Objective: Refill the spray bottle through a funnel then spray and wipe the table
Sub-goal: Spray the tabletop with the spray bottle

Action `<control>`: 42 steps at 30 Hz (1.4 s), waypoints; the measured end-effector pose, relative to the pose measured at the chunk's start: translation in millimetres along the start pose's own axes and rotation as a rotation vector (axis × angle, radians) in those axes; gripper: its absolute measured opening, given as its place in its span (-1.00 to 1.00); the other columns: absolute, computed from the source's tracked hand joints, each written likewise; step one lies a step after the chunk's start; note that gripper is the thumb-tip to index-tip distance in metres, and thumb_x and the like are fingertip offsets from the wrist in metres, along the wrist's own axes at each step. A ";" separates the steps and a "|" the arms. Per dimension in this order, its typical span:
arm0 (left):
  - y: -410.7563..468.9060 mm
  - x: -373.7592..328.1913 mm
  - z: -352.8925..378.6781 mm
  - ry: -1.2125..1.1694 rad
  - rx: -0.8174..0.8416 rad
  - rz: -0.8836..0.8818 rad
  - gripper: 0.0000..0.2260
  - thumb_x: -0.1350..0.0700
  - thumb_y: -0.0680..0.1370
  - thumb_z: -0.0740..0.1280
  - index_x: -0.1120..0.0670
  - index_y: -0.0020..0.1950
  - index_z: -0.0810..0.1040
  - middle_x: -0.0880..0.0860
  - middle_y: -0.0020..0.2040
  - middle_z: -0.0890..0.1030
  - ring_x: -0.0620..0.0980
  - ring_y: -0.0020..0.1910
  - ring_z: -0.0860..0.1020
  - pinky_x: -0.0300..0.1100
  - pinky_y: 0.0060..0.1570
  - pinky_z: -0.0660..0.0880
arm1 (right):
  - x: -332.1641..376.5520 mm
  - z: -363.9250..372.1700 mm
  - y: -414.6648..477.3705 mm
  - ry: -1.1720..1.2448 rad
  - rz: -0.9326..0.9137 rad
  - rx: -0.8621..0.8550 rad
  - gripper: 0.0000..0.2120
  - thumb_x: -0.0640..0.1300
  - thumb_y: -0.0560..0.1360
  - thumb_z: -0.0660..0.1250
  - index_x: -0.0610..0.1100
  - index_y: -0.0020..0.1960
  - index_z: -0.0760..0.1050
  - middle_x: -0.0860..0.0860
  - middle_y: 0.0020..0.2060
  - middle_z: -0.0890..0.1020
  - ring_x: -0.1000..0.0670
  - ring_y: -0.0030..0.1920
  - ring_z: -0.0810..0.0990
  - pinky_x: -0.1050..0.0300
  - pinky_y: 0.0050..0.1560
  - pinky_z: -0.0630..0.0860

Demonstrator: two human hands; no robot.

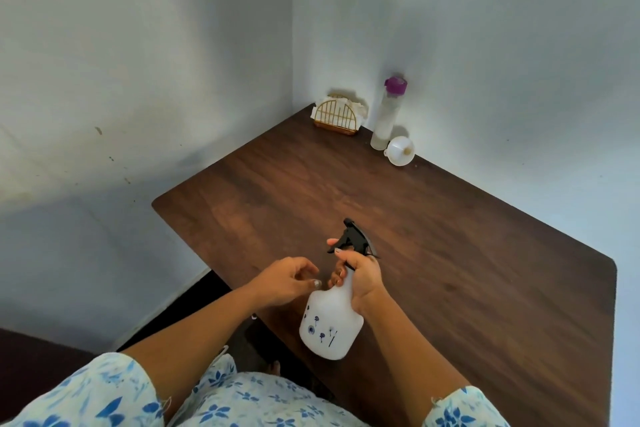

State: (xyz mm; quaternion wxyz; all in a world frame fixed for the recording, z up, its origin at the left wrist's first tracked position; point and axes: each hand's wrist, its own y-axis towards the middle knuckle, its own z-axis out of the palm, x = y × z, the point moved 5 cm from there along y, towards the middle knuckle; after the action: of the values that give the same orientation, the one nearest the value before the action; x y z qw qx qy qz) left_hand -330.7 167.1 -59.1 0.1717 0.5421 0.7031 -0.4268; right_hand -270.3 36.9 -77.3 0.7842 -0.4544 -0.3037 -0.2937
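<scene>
a view from above of a person's two bare arms reaching over a dark wooden table [450,236] set into a pale corner of a room; the right hand [363,276] is wrapped around the neck of a white spray bottle [330,326], its grip pressed shut on the neck just under the black trigger head [355,239], with one finger lying near the trigger; the bottle is held tilted above the near edge of the table, nozzle pointing away from the person; the left hand [287,282] hovers just beside the bottle's neck, its grip loosely spread and holding nothing, fingertips close to the collar.

judging progress: the trigger head is on the bottle, and the white funnel [399,150] lies on its side at the far edge of the table, well apart from the bottle; a tall clear bottle with a purple cap [388,114] stands just beside the funnel, capped; whether the spray bottle has been filled cannot be told, since its body is opaque; no wet patches or wiping marks show on the table, so spraying and wiping look not yet done.

counted: one spray bottle; one funnel; one capped tall bottle; one gold wire napkin holder [335,116] with white napkins in the far corner; two hands; one table.
</scene>
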 end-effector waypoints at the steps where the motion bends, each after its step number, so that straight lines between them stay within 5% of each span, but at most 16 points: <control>1: 2.9 1.0 -0.6 -0.006 0.008 0.000 -0.71 -0.02 0.52 0.32 0.02 0.22 0.47 -0.04 0.11 0.56 -0.13 0.06 0.51 -0.24 0.05 0.46 | 1.9 0.3 2.1 0.013 0.003 -0.005 -0.78 -0.30 0.50 0.23 -0.27 0.11 0.56 -0.05 -0.59 0.36 -0.01 -0.59 0.30 0.14 -0.45 0.36; 26: 6.2 2.5 30.4 -0.036 -0.005 -0.018 -0.81 0.01 0.55 0.28 0.00 0.13 0.51 -0.06 -0.04 0.58 -0.13 -0.05 0.56 -0.16 0.00 0.56 | 8.4 -19.7 -4.9 0.029 0.009 -0.001 -0.69 -0.39 0.42 0.15 -0.24 0.06 0.58 -0.04 -0.59 0.33 0.00 -0.59 0.29 0.13 -0.43 0.37; 34: -17.8 -4.4 56.4 -0.119 0.090 0.011 -0.51 -0.25 0.43 0.32 -0.01 0.25 0.43 -0.04 0.11 0.56 -0.12 0.06 0.55 -0.13 0.08 0.53 | 5.7 -22.0 -25.3 0.032 -0.018 0.037 -0.70 -0.41 0.42 0.15 -0.26 0.05 0.57 -0.05 -0.58 0.31 0.00 -0.58 0.27 0.15 -0.44 0.33; 39: -19.8 -0.7 55.0 0.016 -0.084 0.022 -0.61 -0.18 0.56 0.13 0.01 0.27 0.40 -0.01 0.13 0.53 -0.13 0.06 0.49 -0.14 0.11 0.47 | 13.0 -33.3 -32.4 -0.023 -0.063 0.031 -0.68 -0.44 0.41 0.16 -0.26 0.07 0.57 -0.07 -0.58 0.32 -0.02 -0.58 0.29 0.12 -0.41 0.37; 42: -18.5 11.0 59.3 0.284 -0.112 -0.036 -0.54 -0.15 0.54 0.20 0.01 0.38 0.29 0.03 0.32 0.37 -0.04 0.24 0.40 -0.10 0.25 0.39 | 19.5 -37.3 -35.1 -0.070 -0.089 0.019 -0.68 -0.45 0.40 0.17 -0.27 0.06 0.57 -0.07 -0.58 0.34 -0.02 -0.58 0.29 0.12 -0.40 0.38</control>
State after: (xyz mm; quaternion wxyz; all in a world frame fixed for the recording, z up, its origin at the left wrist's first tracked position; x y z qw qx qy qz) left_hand -364.6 126.4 -93.4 0.0932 0.5740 0.7526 -0.3089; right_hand -275.8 -14.4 -59.0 0.7635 -0.4430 -0.3537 -0.3093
